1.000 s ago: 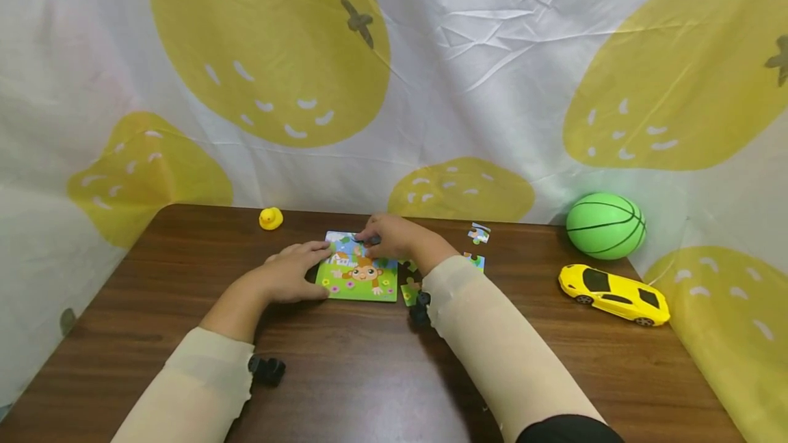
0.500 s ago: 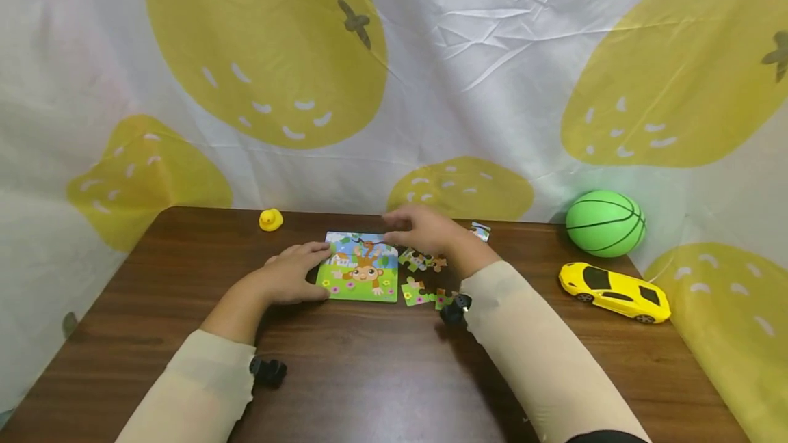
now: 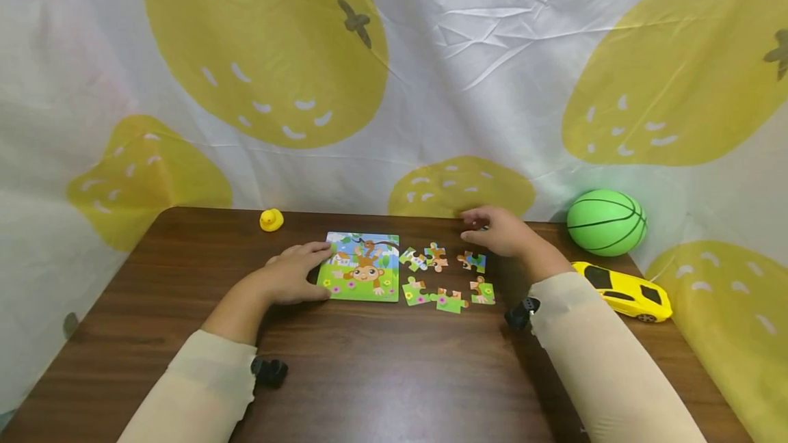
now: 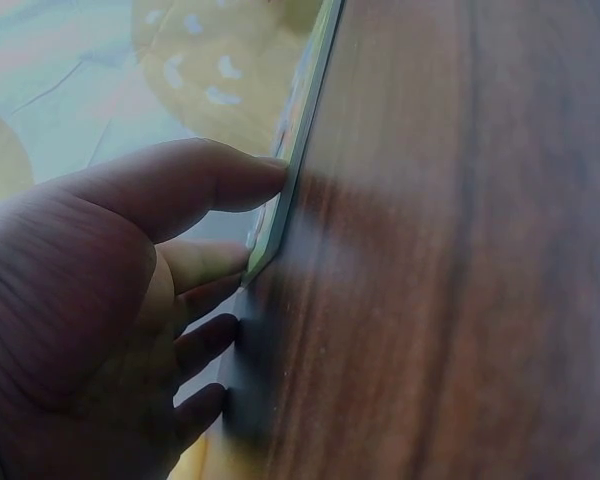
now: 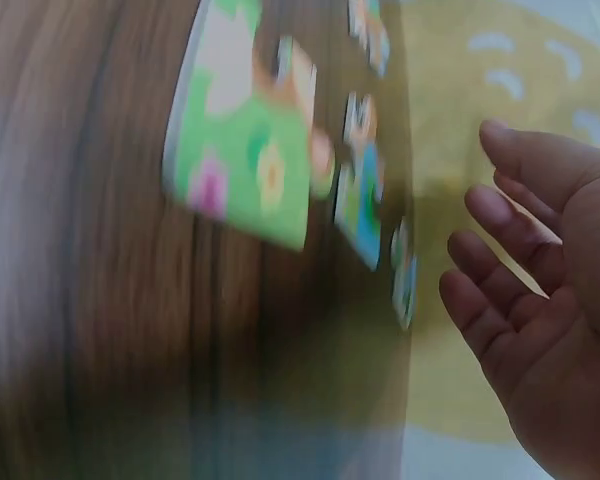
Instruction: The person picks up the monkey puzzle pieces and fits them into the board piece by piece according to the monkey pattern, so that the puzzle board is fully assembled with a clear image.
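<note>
A square jigsaw puzzle [image 3: 363,275] with a monkey picture lies on the wooden table. My left hand [image 3: 283,277] rests at its left side; in the left wrist view the thumb [image 4: 250,180] touches the board's edge [image 4: 298,150], fingers fairly straight. To the right of the board are several loose jigsaw pieces [image 3: 449,301], green, blue and brown. Over the far right piece my right hand [image 3: 501,232] hovers with fingers loosely bent. The right wrist view shows nothing in that hand, and a small piece [image 5: 404,275] near its fingertips, mostly hidden in the head view.
At the table's back right sits a green ball [image 3: 606,223]. A yellow toy car [image 3: 640,296] stands in front of it, partly behind the right sleeve. A yellow rubber duck [image 3: 271,220] is at the back left. A lemon-patterned curtain [image 3: 431,87] hangs behind the table.
My right hand has left the puzzle's upper part and moved right, past the loose pieces, uncovering them and the picture's top. The left hand has stayed at the board.
</note>
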Tool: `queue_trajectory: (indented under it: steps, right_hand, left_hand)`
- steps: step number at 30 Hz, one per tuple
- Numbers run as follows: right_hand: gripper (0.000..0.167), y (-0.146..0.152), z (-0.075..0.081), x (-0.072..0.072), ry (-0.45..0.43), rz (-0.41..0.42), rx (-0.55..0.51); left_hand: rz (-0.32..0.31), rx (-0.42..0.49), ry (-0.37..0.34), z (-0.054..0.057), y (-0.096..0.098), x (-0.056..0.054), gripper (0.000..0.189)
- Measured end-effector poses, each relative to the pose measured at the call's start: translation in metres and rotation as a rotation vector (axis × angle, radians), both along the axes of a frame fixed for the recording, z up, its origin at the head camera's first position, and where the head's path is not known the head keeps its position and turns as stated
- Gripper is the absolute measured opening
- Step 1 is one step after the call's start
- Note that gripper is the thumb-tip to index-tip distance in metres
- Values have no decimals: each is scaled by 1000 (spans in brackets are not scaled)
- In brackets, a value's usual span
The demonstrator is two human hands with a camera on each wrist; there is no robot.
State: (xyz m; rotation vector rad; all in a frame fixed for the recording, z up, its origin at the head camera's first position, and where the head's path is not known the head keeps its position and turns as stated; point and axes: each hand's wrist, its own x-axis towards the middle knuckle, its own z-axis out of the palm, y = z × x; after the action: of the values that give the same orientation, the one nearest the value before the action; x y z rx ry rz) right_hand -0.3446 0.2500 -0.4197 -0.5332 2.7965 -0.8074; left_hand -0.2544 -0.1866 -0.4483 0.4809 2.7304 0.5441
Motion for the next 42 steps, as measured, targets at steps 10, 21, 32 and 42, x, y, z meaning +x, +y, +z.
queue_trajectory:
  steps: [10, 21, 32, 42]
  right_hand:
    - [58, 34, -11, -11, -20, -66, 64]
    - [58, 40, -17, -22, -60, -90, 84]
    - [60, 33, -14, -27, -53, -81, 137]
    - [53, 28, -12, -25, -37, -72, 190]
  left_hand:
    - [4, -2, -12, 1, 2, 0, 91]
    - [18, 3, -26, -5, 0, -1, 94]
    - [25, -5, -39, -7, 0, -6, 95]
    - [8, -7, -29, -1, 0, -2, 93]
